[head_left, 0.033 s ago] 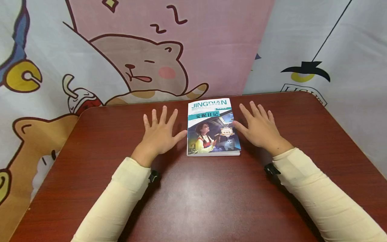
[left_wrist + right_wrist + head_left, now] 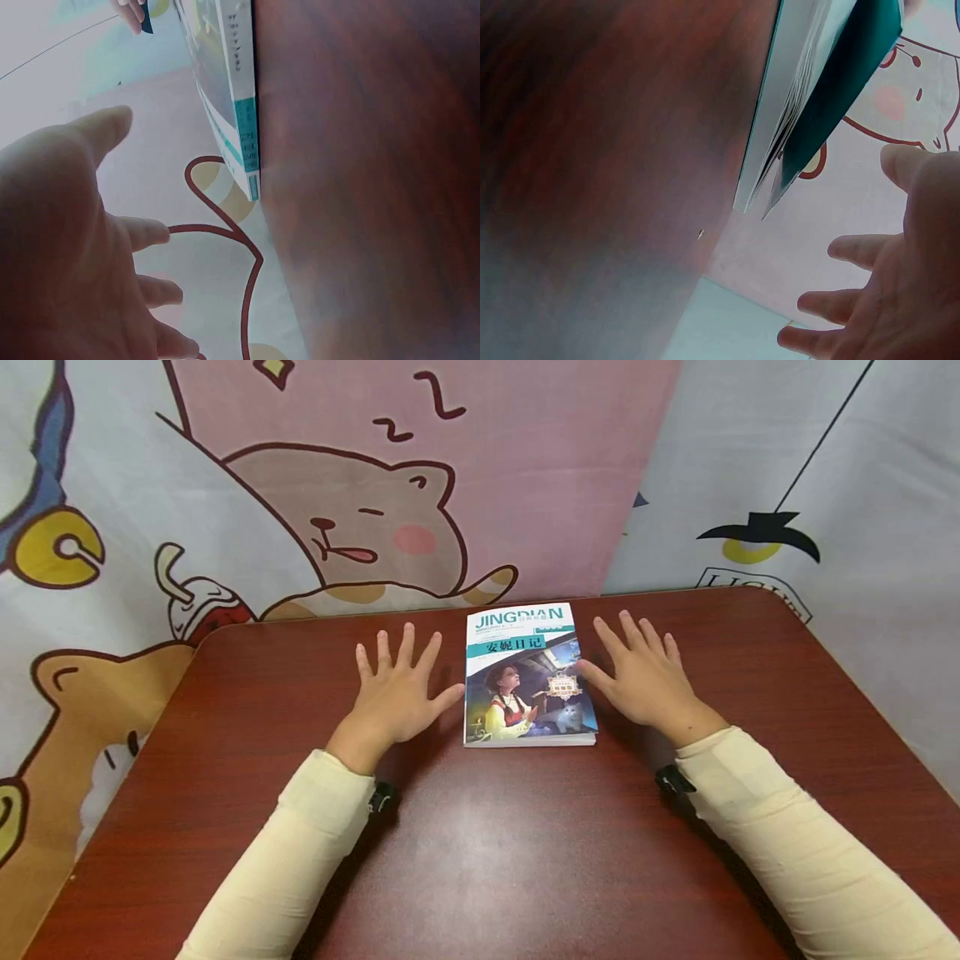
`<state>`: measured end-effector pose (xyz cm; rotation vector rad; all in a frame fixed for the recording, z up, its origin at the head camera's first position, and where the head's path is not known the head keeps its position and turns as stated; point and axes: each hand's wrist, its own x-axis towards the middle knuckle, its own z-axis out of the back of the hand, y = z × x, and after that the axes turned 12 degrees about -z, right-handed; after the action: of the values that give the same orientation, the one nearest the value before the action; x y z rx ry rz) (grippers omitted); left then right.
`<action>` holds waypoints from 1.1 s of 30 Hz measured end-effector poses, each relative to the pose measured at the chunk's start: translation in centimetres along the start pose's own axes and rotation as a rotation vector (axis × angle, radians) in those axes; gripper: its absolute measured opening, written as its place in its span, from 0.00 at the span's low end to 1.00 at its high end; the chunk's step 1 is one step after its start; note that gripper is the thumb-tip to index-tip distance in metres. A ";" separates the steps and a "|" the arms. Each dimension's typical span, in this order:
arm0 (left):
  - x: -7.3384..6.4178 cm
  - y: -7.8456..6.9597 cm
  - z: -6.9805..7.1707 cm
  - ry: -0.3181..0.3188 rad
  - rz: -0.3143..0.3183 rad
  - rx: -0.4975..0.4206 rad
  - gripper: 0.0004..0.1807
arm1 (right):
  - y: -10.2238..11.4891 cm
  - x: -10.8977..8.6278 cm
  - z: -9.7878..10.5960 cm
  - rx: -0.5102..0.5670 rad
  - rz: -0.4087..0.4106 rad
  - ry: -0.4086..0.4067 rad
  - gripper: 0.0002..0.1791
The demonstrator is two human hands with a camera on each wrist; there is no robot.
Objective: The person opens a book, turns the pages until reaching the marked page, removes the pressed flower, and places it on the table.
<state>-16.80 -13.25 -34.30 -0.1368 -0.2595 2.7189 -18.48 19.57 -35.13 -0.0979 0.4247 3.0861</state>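
Note:
A closed paperback book lies flat with its illustrated cover up, a girl and a grey cat on it. To its left, my left hand hovers palm down with fingers spread, the thumb close to the spine. My right hand is spread likewise on the other side, its thumb tip overlapping the book's edge in the head view. The left wrist view shows the white and teal spine, apart from the hand. In the right wrist view the front cover stands slightly lifted off the pages, and the thumb is apart from it.
The book is on a reddish-brown wooden table with rounded far corners. Behind the table hangs a cloth printed with cartoon animals. Both forearms wear cream sleeves, with a dark strap piece under each wrist.

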 end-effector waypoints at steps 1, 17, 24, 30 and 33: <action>0.0 0.0 0.0 0.002 0.001 0.001 0.49 | 0.0 0.0 0.0 -0.002 0.002 0.001 0.47; -0.1 -1.0 -0.3 -0.005 -0.020 0.068 0.49 | 0.3 -0.3 0.2 0.032 0.035 -0.001 0.44; -0.2 -2.8 -0.9 0.020 -0.157 0.050 0.46 | -0.2 -1.3 0.0 0.157 0.052 0.108 0.24; -0.4 -3.8 -1.5 0.111 -0.246 0.034 0.47 | -0.7 -1.9 -0.3 0.281 0.053 0.313 0.15; -0.5 -3.8 -1.9 0.142 -0.289 -0.002 0.48 | -0.8 -1.8 -0.3 0.302 0.031 0.389 0.16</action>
<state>-14.62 -9.70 -35.34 -0.2698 -0.2219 2.4093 -16.59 20.20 -35.50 -0.6932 0.9033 2.9810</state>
